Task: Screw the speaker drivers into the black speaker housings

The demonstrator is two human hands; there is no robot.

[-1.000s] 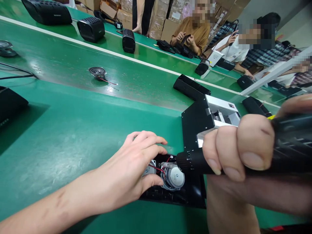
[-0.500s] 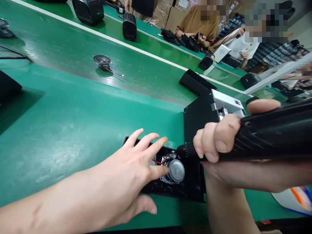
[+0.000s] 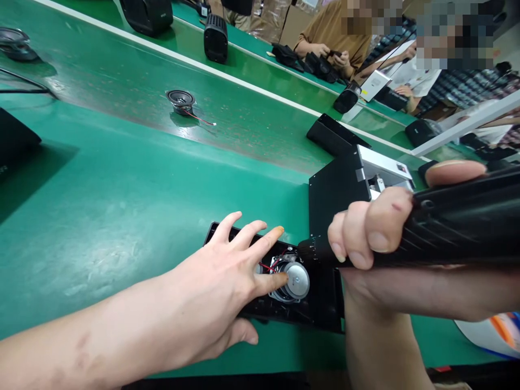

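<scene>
My left hand (image 3: 227,276) lies with fingers spread over a black plastic housing (image 3: 325,309) on the green bench. Its index finger touches the round metal back of a speaker driver (image 3: 298,283) seated inside, beside red and black wires. My right hand (image 3: 374,227) is wrapped round a black electric screwdriver (image 3: 467,216), held almost level. The tool's nose reaches over the housing's far edge near the driver; its tip is hidden. Behind the tool stands a black and silver box-shaped device (image 3: 335,187), partly covered by my right hand.
A loose speaker driver (image 3: 181,100) with a thin red wire rests on the conveyor belt (image 3: 122,86), with another driver (image 3: 16,43) at far left. A black case (image 3: 335,134) lies beyond the box. Assembled speakers (image 3: 216,38) and co-workers (image 3: 329,32) are across the line.
My left index finger has moved slightly right, further onto the driver's metal back. The camera view has shifted a little; my right hand still grips the screwdriver.
</scene>
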